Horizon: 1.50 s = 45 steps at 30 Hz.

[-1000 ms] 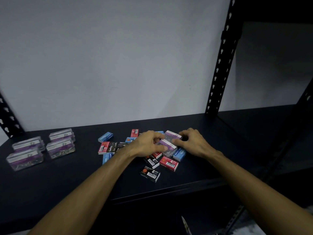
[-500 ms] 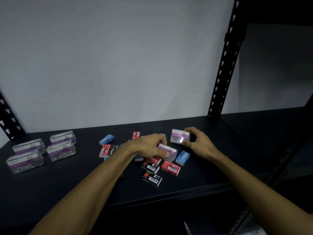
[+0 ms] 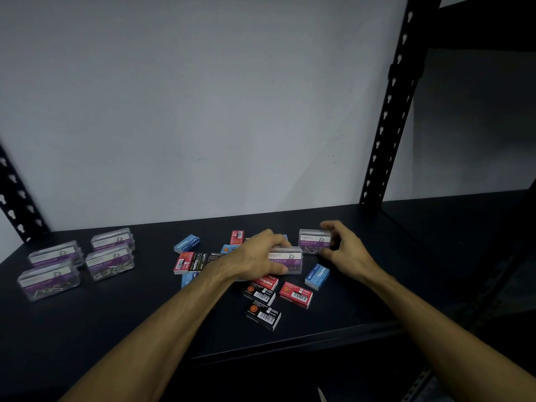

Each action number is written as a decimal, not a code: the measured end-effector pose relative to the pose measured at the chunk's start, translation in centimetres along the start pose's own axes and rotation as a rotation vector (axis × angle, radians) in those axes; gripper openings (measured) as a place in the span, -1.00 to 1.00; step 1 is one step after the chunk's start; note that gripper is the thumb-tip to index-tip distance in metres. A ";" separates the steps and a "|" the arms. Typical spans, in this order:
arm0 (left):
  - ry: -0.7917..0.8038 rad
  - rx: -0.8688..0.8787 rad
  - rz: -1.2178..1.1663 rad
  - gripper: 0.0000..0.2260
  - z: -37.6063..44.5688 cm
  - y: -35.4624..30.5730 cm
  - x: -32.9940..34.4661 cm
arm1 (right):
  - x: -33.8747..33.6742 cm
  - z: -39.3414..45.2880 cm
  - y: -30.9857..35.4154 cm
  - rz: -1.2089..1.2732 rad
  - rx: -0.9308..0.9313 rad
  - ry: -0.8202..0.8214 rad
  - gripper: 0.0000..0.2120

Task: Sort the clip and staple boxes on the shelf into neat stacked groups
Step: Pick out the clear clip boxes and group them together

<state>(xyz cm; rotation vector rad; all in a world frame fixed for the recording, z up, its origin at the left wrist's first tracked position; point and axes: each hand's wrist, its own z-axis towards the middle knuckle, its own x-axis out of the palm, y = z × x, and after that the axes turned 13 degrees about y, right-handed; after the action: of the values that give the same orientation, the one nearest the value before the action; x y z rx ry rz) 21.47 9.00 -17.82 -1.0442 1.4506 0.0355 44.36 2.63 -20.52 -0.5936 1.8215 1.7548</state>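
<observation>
On the black shelf (image 3: 377,285) lies a loose heap of small staple boxes, red (image 3: 295,294), blue (image 3: 317,276) and black (image 3: 263,316). My left hand (image 3: 255,258) grips a clear paper clip box with a purple label (image 3: 287,261) over the middle of the heap. My right hand (image 3: 343,248) grips a second clear paper clip box (image 3: 313,242), held just right of and behind the first one. Several more clear paper clip boxes (image 3: 108,261) stand grouped at the shelf's left end.
A black perforated upright post (image 3: 388,111) rises at the back right, and another one (image 3: 17,195) leans at the far left. A white wall (image 3: 203,111) closes the back. The shelf's front edge (image 3: 290,348) runs below the heap.
Both hands have each picked a clear paper clip box out of the heap. My right hand has drawn its box away to the right, apart from the one in my left hand.
</observation>
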 end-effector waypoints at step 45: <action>-0.411 -0.341 -0.253 -0.63 -28.7 16.6 -5.8 | 18.7 2.6 20.3 -0.050 -0.402 0.413 -0.69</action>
<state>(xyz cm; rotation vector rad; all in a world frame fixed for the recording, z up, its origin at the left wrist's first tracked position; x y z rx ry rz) -11.90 5.00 -16.10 -1.3995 0.9508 0.3065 17.20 7.31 -17.26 -1.2273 1.6855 2.0972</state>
